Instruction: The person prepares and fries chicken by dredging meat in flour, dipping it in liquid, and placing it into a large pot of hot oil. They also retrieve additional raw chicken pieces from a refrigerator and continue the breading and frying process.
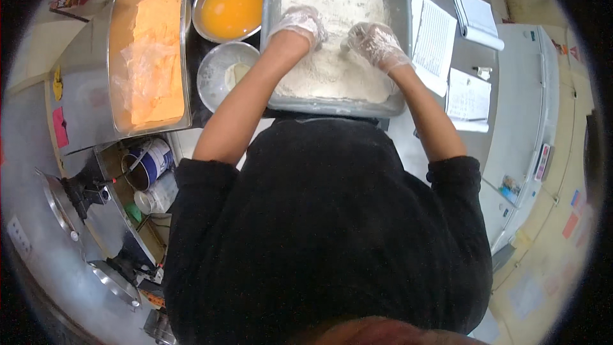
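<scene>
Both my hands wear clear, loose plastic gloves dusted with white powder. They are over a grey plastic tub that holds a wide layer of white, flour-like powder. My left hand is at the left part of the powder, its fingers curled down toward it. A short gap to the right, my right hand is closed with its knuckles up and its fingertips at the powder. Whatever either hand grips is hidden under the fingers and the cloudy gloves.
Left of the tub stand a steel bowl of orange-yellow liquid, a bowl with a little pale material and a deep steel tray of orange contents. Papers and a notepad lie to the right. Buckets stand below left.
</scene>
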`<state>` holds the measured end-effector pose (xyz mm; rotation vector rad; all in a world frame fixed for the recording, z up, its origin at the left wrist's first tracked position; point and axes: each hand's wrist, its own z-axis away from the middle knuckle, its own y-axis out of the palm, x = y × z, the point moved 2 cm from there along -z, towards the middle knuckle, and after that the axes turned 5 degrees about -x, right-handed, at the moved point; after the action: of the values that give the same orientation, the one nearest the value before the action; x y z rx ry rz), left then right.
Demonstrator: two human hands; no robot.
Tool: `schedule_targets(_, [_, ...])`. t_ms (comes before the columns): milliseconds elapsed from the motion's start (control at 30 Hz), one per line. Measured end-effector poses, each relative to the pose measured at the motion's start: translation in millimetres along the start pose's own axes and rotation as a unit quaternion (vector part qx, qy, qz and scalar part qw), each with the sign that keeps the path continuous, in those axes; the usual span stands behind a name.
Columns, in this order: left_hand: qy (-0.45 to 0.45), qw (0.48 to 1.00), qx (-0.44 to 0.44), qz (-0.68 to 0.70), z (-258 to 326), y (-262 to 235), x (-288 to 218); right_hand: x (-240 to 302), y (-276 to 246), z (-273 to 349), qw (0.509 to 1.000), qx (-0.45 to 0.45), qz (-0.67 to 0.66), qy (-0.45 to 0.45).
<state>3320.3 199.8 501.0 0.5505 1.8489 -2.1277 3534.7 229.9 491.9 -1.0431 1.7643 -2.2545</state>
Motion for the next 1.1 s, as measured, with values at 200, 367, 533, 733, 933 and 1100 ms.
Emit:
schedule_targets(200, [-0.103, 0.991, 0.08, -0.04, 9.8, -65.3, -45.3, -0.8, -32.0, -17.1, 0.999, 0.002, -0.04, 0.025])
schedule_targets(367, [-0.031, 0.987, -0.106, -0.116, 23.8, -137.7, 4.1, 59.0, -109.8, -56.6, 0.995, 0.031, -0.077, -0.063])
schedule_targets(533, [0.062, 0.902, 0.086, -0.419, 17.7, -201.1, 16.2, 165.7, -148.0, -111.8, 0.988, 0.138, -0.011, -0.071])
schedule_targets(733, [-0.011, 0.979, -0.01, -0.203, -33.3, -154.1, 144.6, 149.1, 20.3, -259.3, 0.966, 0.139, 0.1, -0.193])
schedule_targets(933, [-0.068, 0.988, -0.059, -0.125, -42.3, -85.6, 216.1, 179.0, 90.9, -274.6, 0.97, 0.161, 0.13, -0.128])
schedule_targets(1100, [-0.11, 0.981, -0.105, -0.121, -10.4, -64.0, 215.9, 167.6, 123.9, -279.3, 0.983, 0.156, 0.087, -0.038])
